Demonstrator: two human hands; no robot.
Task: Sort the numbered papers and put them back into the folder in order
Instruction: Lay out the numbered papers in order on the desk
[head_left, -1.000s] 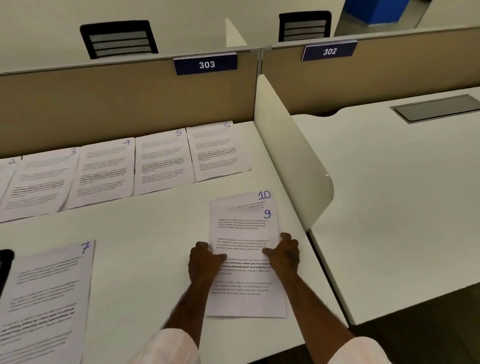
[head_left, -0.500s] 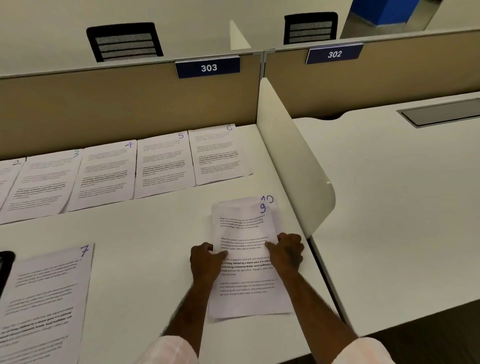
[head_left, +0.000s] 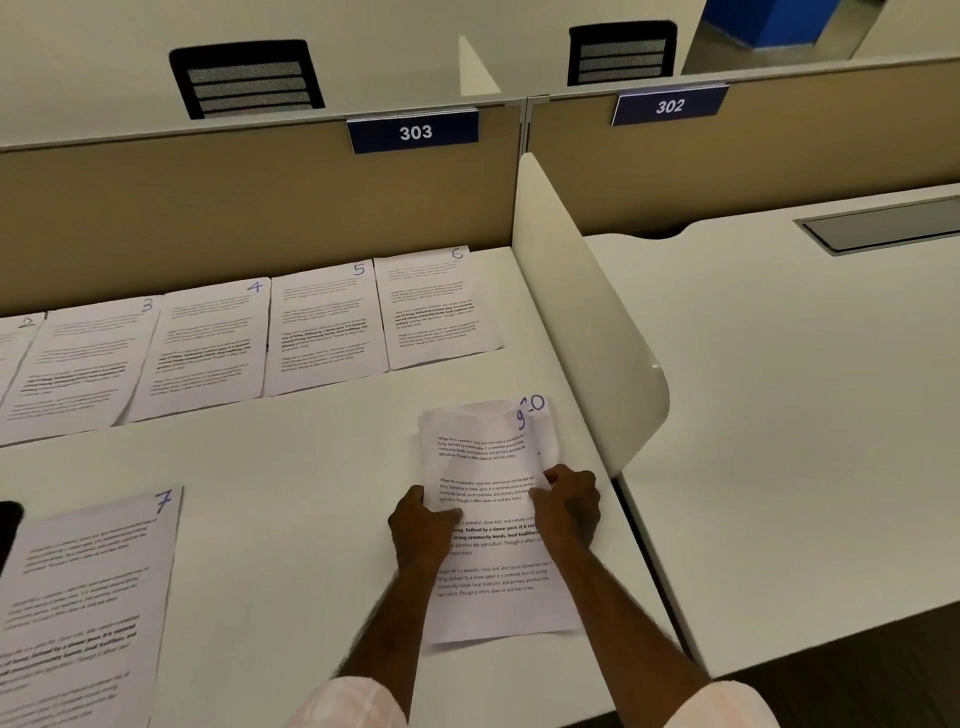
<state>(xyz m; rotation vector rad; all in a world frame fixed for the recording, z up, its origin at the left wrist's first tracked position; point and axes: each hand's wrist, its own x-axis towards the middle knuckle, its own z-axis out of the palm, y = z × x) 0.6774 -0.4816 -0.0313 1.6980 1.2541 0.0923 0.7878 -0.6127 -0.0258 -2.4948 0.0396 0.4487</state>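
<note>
White sheet 9 (head_left: 483, 467) of printed paragraphs, blue numeral at its top right corner, lying slightly askew over sheet 10 (head_left: 543, 431) at the right end of the surface (head_left: 311, 467) beside the divider (head_left: 587, 322), pinched at its left edge by the fingers of the left hand (head_left: 418, 535) and at its right edge by the curled fingers of the right hand (head_left: 569, 512).

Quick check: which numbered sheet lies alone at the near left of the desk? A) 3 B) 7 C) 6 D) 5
B: sheet 7 lies alone there, its number handwritten at the top right corner; sheet 3, sheet 5 and sheet 6 sit in the far row.
</note>
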